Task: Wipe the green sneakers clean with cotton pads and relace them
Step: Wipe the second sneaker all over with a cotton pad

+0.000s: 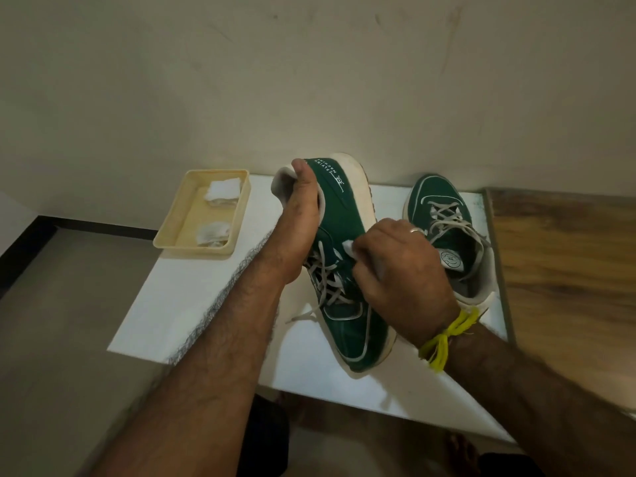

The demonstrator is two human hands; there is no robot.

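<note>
Our right hand hides most of the cotton pad it pinches; left hand grips the canvas sneaker by its padded heel.

We record two dark green sneakers with white piping, cream soles, grey-white laces; white lettering on the left one's heel; a pale yellow tray; white pads; a yellow wrist thread.
</note>
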